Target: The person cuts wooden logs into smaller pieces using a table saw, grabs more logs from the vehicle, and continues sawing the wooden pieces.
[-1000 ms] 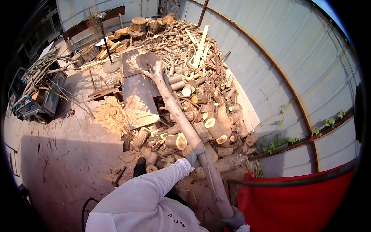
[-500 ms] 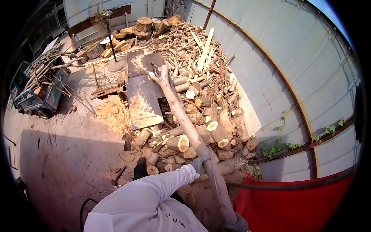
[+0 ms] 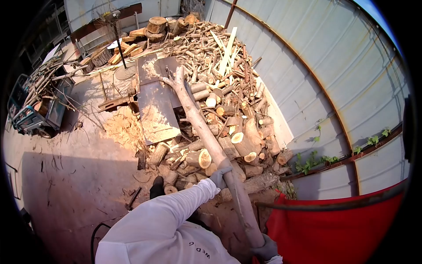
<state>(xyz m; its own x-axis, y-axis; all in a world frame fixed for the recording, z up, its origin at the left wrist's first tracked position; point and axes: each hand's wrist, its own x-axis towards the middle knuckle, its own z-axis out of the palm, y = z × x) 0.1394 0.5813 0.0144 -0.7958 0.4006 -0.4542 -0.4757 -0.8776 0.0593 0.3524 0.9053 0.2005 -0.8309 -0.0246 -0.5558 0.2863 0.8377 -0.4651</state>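
A long, smooth-barked log (image 3: 204, 127) with a forked far end slants across the middle of the view. My left hand (image 3: 220, 177), in a grey glove, is closed around it partway along. Lower down, my gloved right hand (image 3: 267, 248) grips its near end, with the fingers partly hidden. The forked tip is over or against a flat metal table (image 3: 156, 105) strewn with sawdust; contact cannot be made out. Beneath the log lies a heap of cut firewood (image 3: 237, 143).
A corrugated metal wall (image 3: 303, 75) runs along the right, with a red sheet (image 3: 325, 233) below it. At left stands a cart (image 3: 55, 103) loaded with branches. Sawdust (image 3: 125, 127) covers the ground beside the table. Thick log rounds (image 3: 156, 25) sit at the back.
The whole view has shifted a little, with the surroundings sliding left and up. The log and both hands appear slightly higher and further left. Both hands keep their hold.
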